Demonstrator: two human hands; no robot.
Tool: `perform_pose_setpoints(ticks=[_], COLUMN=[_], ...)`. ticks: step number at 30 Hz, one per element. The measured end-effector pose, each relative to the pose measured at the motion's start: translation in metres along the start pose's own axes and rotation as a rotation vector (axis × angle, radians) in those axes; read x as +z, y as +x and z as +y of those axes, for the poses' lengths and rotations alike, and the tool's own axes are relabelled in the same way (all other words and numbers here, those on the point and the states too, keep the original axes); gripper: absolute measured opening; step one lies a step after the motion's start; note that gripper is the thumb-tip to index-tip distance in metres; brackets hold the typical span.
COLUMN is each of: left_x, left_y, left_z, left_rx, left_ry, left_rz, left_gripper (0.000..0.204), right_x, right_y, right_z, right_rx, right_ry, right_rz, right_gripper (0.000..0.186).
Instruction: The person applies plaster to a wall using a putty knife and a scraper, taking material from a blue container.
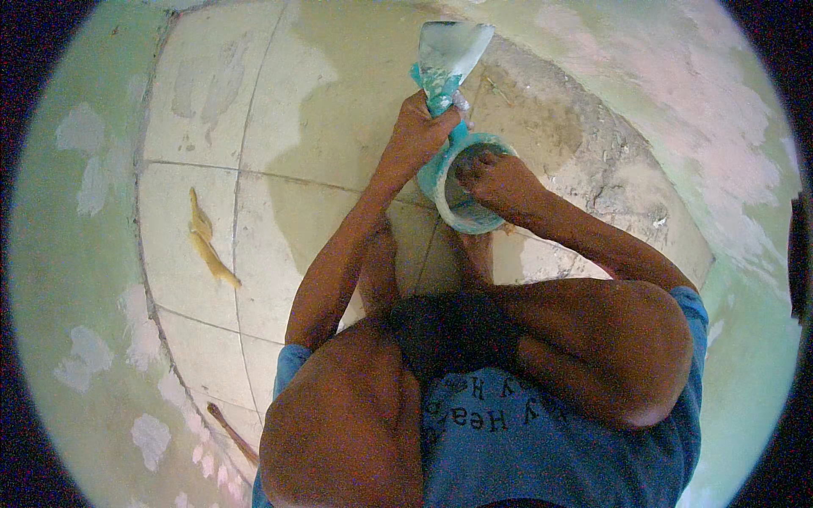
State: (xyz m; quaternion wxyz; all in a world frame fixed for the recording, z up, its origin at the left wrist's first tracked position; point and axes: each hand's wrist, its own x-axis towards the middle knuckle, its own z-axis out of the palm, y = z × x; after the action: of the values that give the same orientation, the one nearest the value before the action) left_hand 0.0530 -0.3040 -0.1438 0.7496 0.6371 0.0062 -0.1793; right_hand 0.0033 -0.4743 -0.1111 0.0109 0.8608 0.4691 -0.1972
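Note:
My left hand (421, 140) is closed round the teal handle of a wide-bladed putty knife (455, 51), whose pale, smeared blade points away from me. In the same grip there seems to be the handle of a teal plastic dipper (468, 225), tilted with its round mouth toward me. Whitish residue coats the dipper's rim. My right hand (500, 182) reaches into that mouth with its fingers curled. Its fingertips are in shadow, so what they hold, if anything, is hidden.
I squat with bent knees on pale floor tiles (195, 330). A yellowish, twisted scrap (207, 241) lies on the left, and a brown stick (230, 432) farther down. Rough, broken floor (610, 182) lies to the right. Patchy green walls (76, 254) close in on both sides.

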Motion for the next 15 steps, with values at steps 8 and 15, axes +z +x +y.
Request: perform_pose_setpoints(ticks=[8, 15], left_x=[-0.007, -0.012], left_y=[-0.008, -0.028], left_z=[-0.009, -0.030], left_rx=[-0.017, -0.101], left_ry=[0.040, -0.170], left_rz=[0.166, 0.306], left_gripper=[0.010, 0.009], right_x=[0.029, 0.035], right_y=[0.014, 0.022], right_z=[-0.012, -0.023], right_rx=[0.066, 0.217], right_ry=[-0.004, 0.195], right_rz=[-0.070, -0.013], right_gripper=[0.016, 0.011])
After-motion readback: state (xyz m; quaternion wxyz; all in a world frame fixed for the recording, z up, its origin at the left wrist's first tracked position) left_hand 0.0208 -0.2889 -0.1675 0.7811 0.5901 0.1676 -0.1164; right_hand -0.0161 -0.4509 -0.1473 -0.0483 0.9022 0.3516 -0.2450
